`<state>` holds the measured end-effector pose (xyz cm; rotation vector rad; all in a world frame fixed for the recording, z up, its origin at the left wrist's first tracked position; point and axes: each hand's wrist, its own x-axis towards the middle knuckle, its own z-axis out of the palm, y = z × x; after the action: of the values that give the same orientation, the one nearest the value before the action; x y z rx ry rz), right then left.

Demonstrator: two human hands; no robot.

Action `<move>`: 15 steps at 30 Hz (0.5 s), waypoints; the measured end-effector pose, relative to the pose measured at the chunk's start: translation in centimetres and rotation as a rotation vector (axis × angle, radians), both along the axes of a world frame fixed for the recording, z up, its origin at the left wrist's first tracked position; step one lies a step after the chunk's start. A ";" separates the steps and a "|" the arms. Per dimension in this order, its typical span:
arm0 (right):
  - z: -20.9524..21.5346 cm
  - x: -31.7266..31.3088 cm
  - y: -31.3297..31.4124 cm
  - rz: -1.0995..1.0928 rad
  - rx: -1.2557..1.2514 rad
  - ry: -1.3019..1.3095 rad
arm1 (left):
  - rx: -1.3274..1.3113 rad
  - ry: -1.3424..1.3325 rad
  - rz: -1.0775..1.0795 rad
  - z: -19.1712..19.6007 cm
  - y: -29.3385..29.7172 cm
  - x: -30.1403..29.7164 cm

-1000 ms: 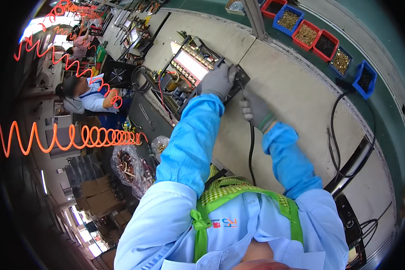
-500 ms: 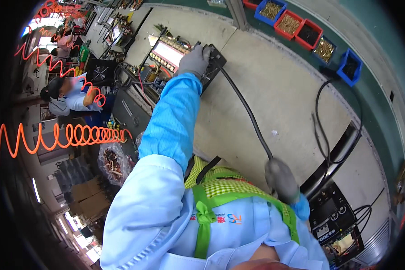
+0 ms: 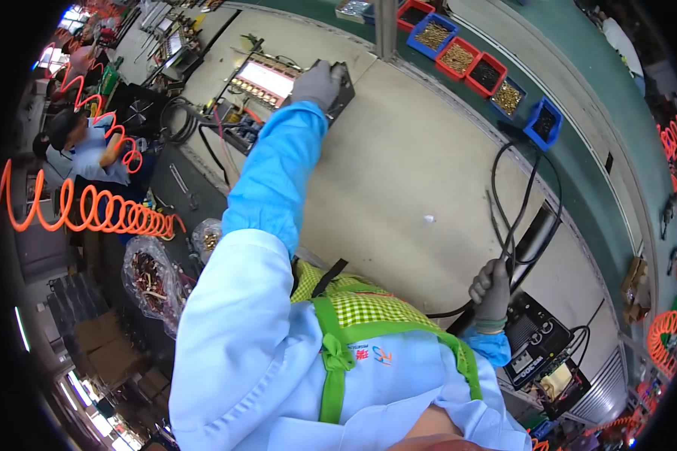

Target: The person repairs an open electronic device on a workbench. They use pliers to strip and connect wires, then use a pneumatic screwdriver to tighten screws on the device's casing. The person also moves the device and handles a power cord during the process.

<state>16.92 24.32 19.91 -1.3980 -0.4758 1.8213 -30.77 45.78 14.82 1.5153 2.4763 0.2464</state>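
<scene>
My left hand [image 3: 320, 84], in a grey glove, reaches far across the bench and grips the top edge of a black panel [image 3: 344, 96]. This panel stands at the end of an open electrical unit [image 3: 263, 84] with a bright pale plate and rows of copper-coloured parts. At the lower right my gloved right hand [image 3: 492, 290] is closed round a black cable [image 3: 509, 252]. The cable's looped part rises beyond the hand, and another length runs off left along my apron. Where the cable's far end goes is hard to make out.
Blue and red bins [image 3: 459, 58] of small metal parts line the far ledge. A black machine housing [image 3: 535, 342] stands at right. Orange coiled hoses [image 3: 98, 210] hang at left, near a bag of parts [image 3: 149, 278]. A co-worker [image 3: 90, 146] sits at left.
My right hand has moved slightly right and now grips the cable near its loops. The cable no longer stretches across the bench from the panel. My left hand stays on the panel; the view has shifted.
</scene>
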 end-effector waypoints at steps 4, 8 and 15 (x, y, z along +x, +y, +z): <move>1.7 -0.6 -2.3 0.000 0.025 0.008 | 0.547 0.258 -0.328 -1.2 -3.3 3.6; 4.3 -3.0 -5.7 0.135 0.046 -0.013 | 0.252 -0.608 -0.259 -1.6 -6.5 12.2; 6.5 -7.2 -11.9 0.567 0.091 -0.160 | -0.055 -2.202 0.609 0.9 -8.0 16.5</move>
<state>9.71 12.47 26.45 -1.4463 -1.1150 2.0932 -14.29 37.75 15.68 -0.1434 0.8178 1.0744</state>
